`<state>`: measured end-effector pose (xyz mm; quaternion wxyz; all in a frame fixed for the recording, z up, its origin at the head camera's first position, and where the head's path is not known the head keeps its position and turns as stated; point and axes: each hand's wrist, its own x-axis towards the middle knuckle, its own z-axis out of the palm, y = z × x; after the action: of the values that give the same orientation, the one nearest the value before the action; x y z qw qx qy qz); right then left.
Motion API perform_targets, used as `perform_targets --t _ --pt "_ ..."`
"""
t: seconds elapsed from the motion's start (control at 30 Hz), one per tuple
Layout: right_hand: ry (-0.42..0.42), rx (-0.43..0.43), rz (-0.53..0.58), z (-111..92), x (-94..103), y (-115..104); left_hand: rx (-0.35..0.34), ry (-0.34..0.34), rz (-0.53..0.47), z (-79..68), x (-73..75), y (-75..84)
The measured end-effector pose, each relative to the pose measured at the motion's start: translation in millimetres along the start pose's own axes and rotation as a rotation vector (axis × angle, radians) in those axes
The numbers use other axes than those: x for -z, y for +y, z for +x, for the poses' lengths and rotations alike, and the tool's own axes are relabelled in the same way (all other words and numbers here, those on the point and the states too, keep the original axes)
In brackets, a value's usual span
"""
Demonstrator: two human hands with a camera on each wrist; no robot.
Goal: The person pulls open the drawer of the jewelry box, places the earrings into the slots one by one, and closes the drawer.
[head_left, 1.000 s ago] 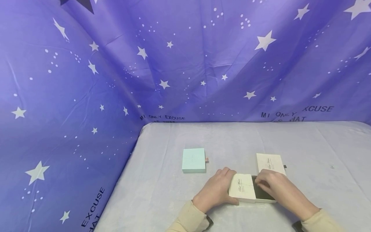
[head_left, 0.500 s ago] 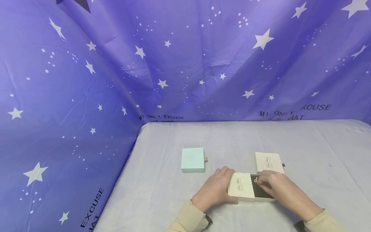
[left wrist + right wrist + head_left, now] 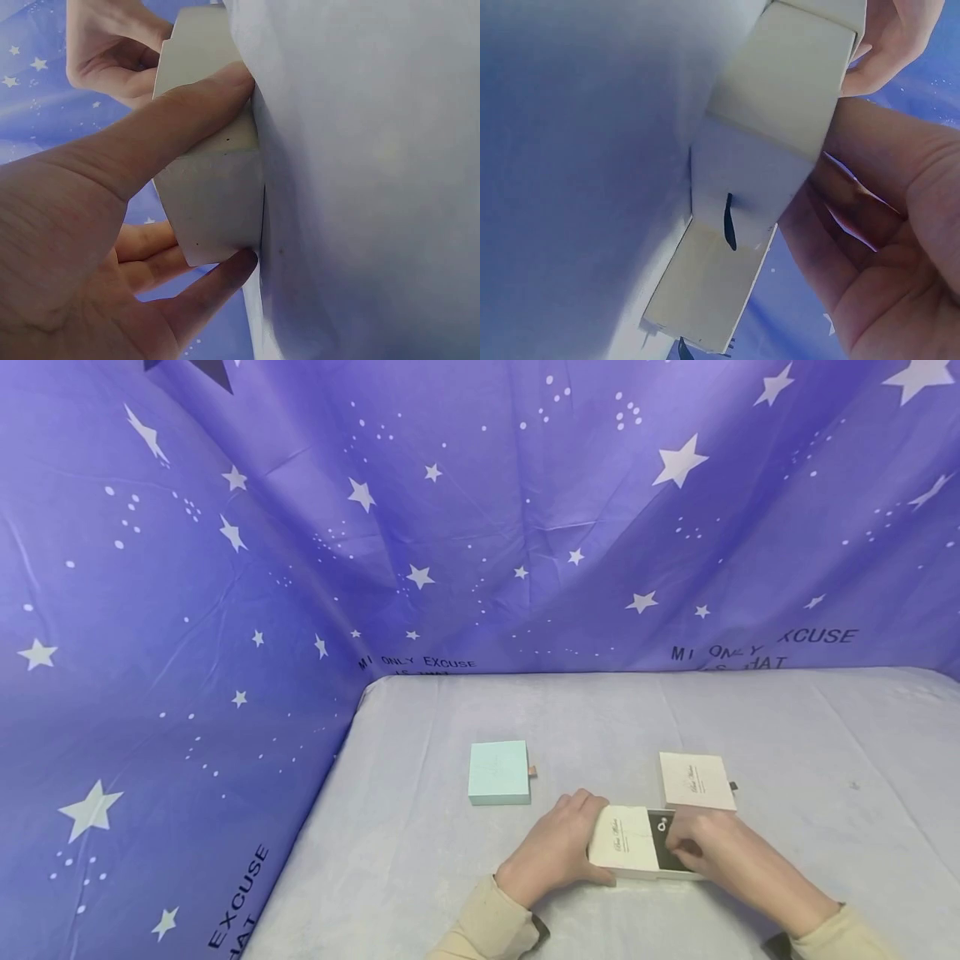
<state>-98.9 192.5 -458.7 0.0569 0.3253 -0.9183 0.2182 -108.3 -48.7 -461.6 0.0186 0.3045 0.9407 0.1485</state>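
A purple-blue curtain printed with white stars (image 3: pixel 465 510) borders the far and left edges of the table covered in pale grey cloth (image 3: pixel 585 718). The cloth surface extends to the right of the boxes and between them and the far edge. The left hand (image 3: pixel 558 847) grips the cream cardboard drawer box (image 3: pixel 624 839), thumb on the near side, fingers on the far side. The right hand (image 3: pixel 723 852) is over the box's extended drawer (image 3: pixel 678 875), fingers bent; whether they pinch anything is hidden. Just beyond the right hand lies a second cream box (image 3: pixel 697 781), closed; a square mint-green box (image 3: pixel 498 772), closed, lies farther left. A small whitish ring-shaped piece (image 3: pixel 662 825) rests on the drawer's dark lining, just left of the right hand.
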Motion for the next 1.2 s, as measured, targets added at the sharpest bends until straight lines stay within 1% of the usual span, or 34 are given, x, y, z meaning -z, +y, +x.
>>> perform_targets --t 0.07,0.13,0.3,0.4,0.6,0.8,1.0,1.1,1.2 --pt "-0.003 0.011 0.015 -0.2 0.2 0.4 0.002 -0.002 -0.007 -0.1 0.0 -0.3" --pt "0.011 0.038 0.03 -0.6 0.2 0.3 0.002 -0.005 -0.011 -0.3 -0.2 -0.4" --pt "0.068 0.153 0.054 -0.7 -0.6 1.9 0.005 -0.009 -0.01 -0.3 -0.4 -0.5" --pt "0.075 0.187 0.069 -0.6 -1.0 3.9 0.01 -0.012 -0.008 0.0 -0.6 -0.6" --pt "0.081 0.186 0.089 -1.2 -2.4 5.3 0.015 -0.02 -0.024 -0.3 -0.9 0.0" --pt "0.051 0.162 0.094 -1.0 -2.8 5.1 0.013 -0.02 -0.027 -0.7 -1.6 0.1" --pt "0.087 0.212 0.084 -3.1 -2.9 8.0 0.003 -0.011 -0.02 -0.6 -1.6 -0.2" --pt "0.098 0.193 0.057 -3.8 -0.9 7.7 0.001 -0.006 -0.012 -0.6 -1.0 -0.4" --pt "0.105 0.143 0.024 -4.8 3.5 6.6 0.003 -0.004 -0.007 -0.5 -0.2 -0.6"
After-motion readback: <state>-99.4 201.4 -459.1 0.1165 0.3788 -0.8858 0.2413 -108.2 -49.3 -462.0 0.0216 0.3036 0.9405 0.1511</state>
